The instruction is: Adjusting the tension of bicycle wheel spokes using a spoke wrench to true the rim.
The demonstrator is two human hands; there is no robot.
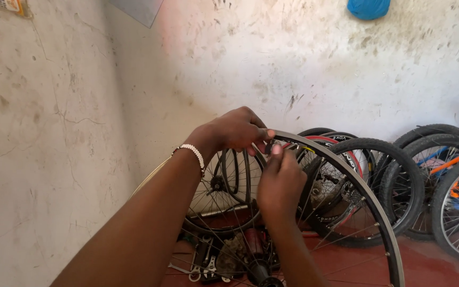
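At the top of the bare wheel rim (341, 175), two hands: left hand (235, 130) pinches its edge, right hand (280, 183) grips beside it. Behind the rim, five tyred wheels (394, 186) lean.

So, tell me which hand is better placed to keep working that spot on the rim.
Probably the right hand: its fingertips are already pinching at the top of the bare rim. The left hand grips the rim beside it, steadying the wheel.

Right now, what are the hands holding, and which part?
Both hands, left hand and right hand, grip the bare bicycle wheel at the top of its rim, fingers pinching there.
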